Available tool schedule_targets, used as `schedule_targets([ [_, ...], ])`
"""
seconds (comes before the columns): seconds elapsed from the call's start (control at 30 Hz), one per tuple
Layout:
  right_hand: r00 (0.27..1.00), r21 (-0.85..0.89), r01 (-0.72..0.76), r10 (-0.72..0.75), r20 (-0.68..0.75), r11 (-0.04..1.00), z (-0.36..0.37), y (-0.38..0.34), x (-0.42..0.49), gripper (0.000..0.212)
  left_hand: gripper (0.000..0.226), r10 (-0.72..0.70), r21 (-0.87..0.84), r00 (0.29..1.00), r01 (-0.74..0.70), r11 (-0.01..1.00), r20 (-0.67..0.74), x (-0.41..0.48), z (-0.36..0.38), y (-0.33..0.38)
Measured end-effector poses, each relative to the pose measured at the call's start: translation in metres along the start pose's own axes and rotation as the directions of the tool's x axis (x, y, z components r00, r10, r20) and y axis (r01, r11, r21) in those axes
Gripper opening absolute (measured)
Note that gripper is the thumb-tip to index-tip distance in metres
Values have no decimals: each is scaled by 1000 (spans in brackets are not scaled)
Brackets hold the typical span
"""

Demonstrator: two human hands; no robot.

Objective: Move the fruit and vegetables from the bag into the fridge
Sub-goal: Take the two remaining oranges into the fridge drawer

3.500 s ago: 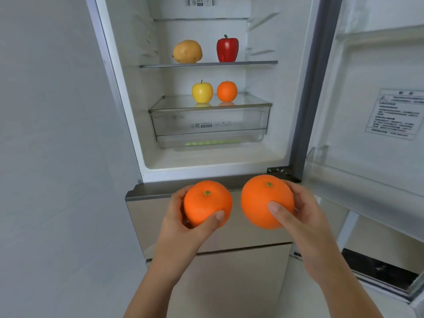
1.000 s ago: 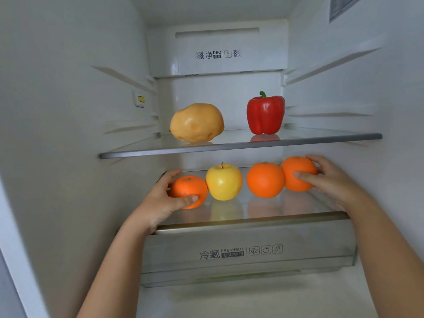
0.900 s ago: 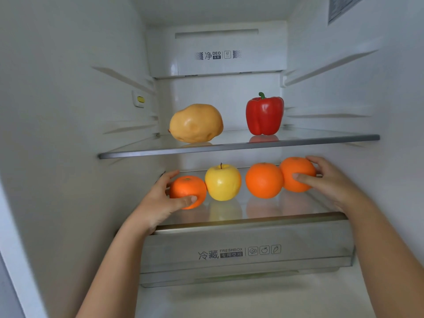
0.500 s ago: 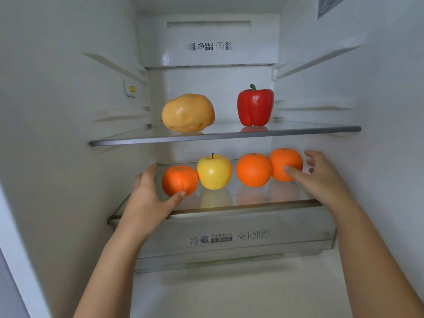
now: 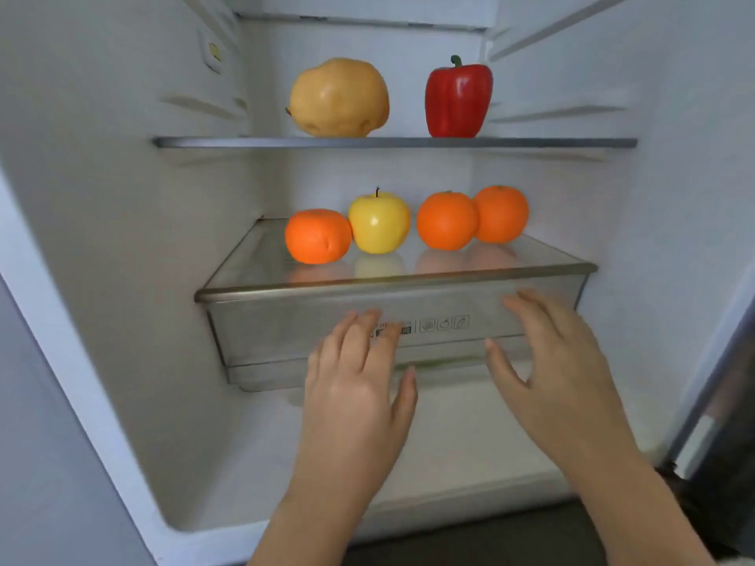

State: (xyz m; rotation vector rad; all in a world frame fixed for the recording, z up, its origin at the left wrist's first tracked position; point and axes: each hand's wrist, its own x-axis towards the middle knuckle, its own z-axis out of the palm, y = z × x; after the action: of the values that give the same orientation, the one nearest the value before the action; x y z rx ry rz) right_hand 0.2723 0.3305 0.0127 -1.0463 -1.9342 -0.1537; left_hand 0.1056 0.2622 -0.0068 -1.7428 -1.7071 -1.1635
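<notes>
Now both hands are out of the fridge and empty. Left to right: the left hand (image 5: 359, 386) hangs spread before the drawer (image 5: 286, 332), having let go of the left orange (image 5: 318, 236), which sits touching the yellow apple (image 5: 379, 223). Two more oranges (image 5: 447, 221) follow, the far one (image 5: 504, 214) freed by the right hand (image 5: 559, 361), fingers loosely apart. Likely another trip to the bag, which is out of sight.

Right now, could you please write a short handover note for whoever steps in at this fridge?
Left hand and right hand: both open, empty, in front of the crisper drawer.
Upper shelf: potato, red pepper.
Drawer's glass cover: left orange, yellow apple, two more oranges.
Done: six items stored.
Left: bag out of view; check it for more.
</notes>
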Motion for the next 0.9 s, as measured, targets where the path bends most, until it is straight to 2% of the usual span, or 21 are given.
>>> schedule_targets([
  [0.23,996,-264,-49,66,56,963,-38,-1,-69,37,39,55,-90,989,-43,995,137,-46,14,35],
  [0.5,982,-323,-168,186,27,932,-99,-6,-127,45,38,187,-260,973,-147,954,135,-76,3,96],
  [0.73,971,-439,-240,212,-113,866,-171,-25,-197,43,35,289,-399,956,-244,884,56,-119,-28,165],
  [0.9,934,-501,-357,302,-191,788,-235,-38,-265,44,36,402,-519,911,-298,801,96,-168,-57,227],
])
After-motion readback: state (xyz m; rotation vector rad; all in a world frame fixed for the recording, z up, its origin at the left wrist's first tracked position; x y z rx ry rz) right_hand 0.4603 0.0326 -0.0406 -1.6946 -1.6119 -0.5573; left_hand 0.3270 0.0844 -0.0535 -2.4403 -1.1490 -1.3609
